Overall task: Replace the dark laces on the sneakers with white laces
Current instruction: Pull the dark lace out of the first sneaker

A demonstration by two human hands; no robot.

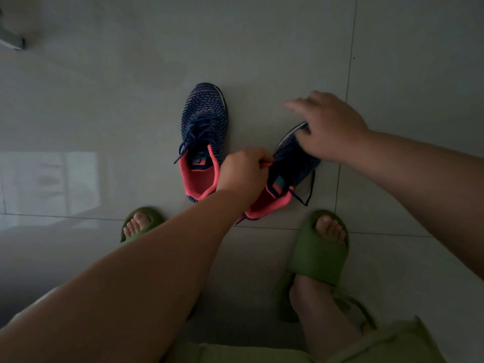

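Note:
Two dark blue knit sneakers with pink linings stand on the tiled floor. The left sneaker (pixel 204 137) points away from me, its dark lace (pixel 195 138) still threaded and loosely tied. The right sneaker (pixel 285 176) lies angled to the right, and its dark lace (pixel 305 191) trails loose beside it. My left hand (pixel 245 172) pinches the pink collar edge of the right sneaker. My right hand (pixel 330 127) hovers over that sneaker's toe with fingers spread and blurred. No white laces are in view.
My feet in green slides (pixel 318 254) stand just in front of the sneakers, the left slide (pixel 140 222) partly behind my forearm. A grey object (pixel 11 40) sits at the far left top. Pale floor tiles (pixel 262 48) stretch all around.

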